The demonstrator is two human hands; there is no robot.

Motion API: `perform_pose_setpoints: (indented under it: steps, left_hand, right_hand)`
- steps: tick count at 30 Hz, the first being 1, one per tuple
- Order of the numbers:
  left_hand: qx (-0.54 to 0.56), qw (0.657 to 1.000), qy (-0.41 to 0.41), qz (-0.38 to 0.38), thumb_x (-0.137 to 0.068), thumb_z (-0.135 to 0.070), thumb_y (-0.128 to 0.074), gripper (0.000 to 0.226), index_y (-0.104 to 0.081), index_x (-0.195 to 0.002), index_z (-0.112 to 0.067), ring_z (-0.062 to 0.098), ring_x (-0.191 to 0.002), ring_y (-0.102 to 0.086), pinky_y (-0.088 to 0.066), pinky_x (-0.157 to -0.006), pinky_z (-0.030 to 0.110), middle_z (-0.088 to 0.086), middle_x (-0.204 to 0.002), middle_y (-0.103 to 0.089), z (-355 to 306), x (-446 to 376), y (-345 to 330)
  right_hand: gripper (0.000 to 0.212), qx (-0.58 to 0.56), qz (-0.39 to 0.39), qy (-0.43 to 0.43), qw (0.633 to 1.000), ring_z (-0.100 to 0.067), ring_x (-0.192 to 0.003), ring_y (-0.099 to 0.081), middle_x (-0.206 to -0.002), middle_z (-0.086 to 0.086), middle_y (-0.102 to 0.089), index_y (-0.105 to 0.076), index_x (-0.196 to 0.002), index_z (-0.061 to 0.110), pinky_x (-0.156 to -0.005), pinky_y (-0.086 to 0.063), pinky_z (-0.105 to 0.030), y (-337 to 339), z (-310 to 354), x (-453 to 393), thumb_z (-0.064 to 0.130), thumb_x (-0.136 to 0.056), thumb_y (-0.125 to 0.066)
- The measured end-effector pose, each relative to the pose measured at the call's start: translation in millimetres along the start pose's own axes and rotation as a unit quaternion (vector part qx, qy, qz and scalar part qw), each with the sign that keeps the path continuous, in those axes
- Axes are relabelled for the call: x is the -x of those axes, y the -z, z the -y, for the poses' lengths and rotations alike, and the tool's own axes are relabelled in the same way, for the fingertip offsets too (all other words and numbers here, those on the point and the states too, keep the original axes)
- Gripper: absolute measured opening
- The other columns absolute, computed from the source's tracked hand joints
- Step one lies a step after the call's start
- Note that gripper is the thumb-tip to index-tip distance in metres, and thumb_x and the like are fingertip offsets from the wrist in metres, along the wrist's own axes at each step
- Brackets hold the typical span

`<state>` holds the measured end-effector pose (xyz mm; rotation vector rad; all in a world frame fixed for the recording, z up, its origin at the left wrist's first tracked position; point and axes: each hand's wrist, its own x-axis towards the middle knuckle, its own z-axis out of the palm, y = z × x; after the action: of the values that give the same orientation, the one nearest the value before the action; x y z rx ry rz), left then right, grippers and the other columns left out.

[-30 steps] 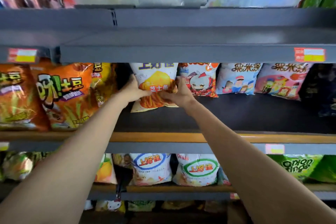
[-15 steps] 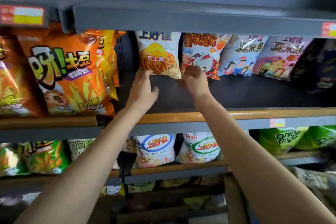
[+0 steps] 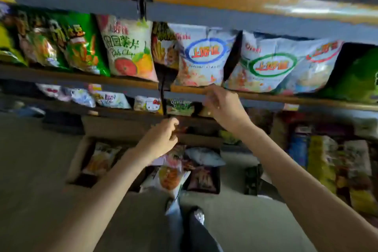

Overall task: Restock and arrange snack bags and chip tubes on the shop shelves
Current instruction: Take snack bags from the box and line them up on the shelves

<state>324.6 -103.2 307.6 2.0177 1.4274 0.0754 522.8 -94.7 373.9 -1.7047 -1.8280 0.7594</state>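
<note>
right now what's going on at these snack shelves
A person is restocking snack shelves, and both bare hands are empty at this moment. The left hand hangs loosely curled above an open brown cardboard box of mixed snack bags on the floor. The right hand is in front of the wooden shelf edge, just below a white snack bag with a blue oval logo. The view is blurred, so I cannot tell whether it touches the edge.

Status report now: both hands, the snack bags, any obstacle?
Left hand and right hand empty, fingers loosely curled. Snack bags wait in floor box. Nothing blocks.
</note>
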Motion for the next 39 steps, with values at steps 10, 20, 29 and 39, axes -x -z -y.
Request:
perform_pose_setpoints:
  steps: [10,20,29,39]
  left_hand:
    - [-0.070,0.950,0.223,0.209,-0.092,-0.021,-0.050,0.037,-0.041,-0.127,-0.011,0.027,-0.110,-0.056,-0.045,-0.085,0.035,0.009,-0.125,-0.056,160.4,30.0,-147.9]
    - [-0.063,0.974,0.127,0.175,-0.092,-0.015,-0.048,0.040,-0.040,-0.131,-0.006,0.025,-0.107,-0.053,-0.032,-0.072,0.024,0.014,-0.124,-0.050,254.7,-64.9,-293.3]
    - [0.140,0.940,0.310,0.024,-0.091,-0.020,-0.056,0.047,-0.040,-0.132,-0.006,0.031,-0.121,-0.047,-0.040,-0.096,0.038,0.015,-0.128,-0.046,241.0,-38.9,-224.3]
    - [0.628,0.654,0.416,0.066,-0.076,-0.068,-0.049,0.068,-0.054,-0.109,-0.010,0.016,-0.086,-0.055,-0.042,-0.075,0.046,0.004,-0.098,-0.058,77.2,-7.4,14.0]
  right_hand:
    - [0.022,0.122,0.359,-0.193,0.905,-0.031,-0.113,-0.055,-0.123,-0.018,-0.057,-0.063,-0.110,0.005,-0.085,-0.039,-0.027,-207.5,-188.9,79.8,0.008,-0.092,-0.053]
    - [0.060,-0.209,0.192,-0.439,0.852,-0.021,-0.091,-0.055,-0.112,-0.003,-0.051,-0.039,-0.131,0.013,-0.073,-0.050,-0.033,-471.9,-331.3,52.9,0.021,-0.081,-0.071]
    - [0.024,0.001,0.088,-0.306,0.948,-0.036,-0.096,-0.060,-0.096,-0.027,-0.066,-0.069,-0.095,-0.006,-0.087,-0.044,-0.038,-378.4,-246.1,20.7,0.011,-0.091,-0.053]
    - [0.018,0.157,0.041,0.147,0.976,-0.033,-0.049,-0.060,-0.056,-0.015,-0.064,-0.066,-0.060,0.004,-0.046,-0.050,-0.034,-85.7,11.0,28.5,0.011,-0.074,-0.057]
